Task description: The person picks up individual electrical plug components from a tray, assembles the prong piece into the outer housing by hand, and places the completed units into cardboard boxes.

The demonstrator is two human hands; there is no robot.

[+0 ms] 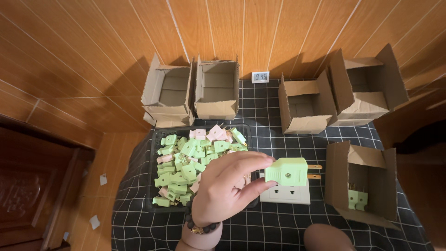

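My left hand (223, 188) reaches in from the bottom edge, a beaded bracelet on its wrist. Thumb and fingers pinch a light green plug (287, 171), whose two metal prongs point right. The plug hovers just above a white wall-socket block (284, 194) lying on the checked cloth. Left of the hand, a black tray (155, 139) holds a heap of several green and pink plugs (188, 160). My right hand is out of view.
Several open cardboard boxes ring the black-and-white checked cloth (278, 223): two at the back left (216, 90), two at the back right (304, 107), and one at the right (360, 183) with green plugs inside. A small digital clock (260, 77) stands against the wooden wall. A rounded skin-coloured shape (327, 238) sits at the bottom edge.
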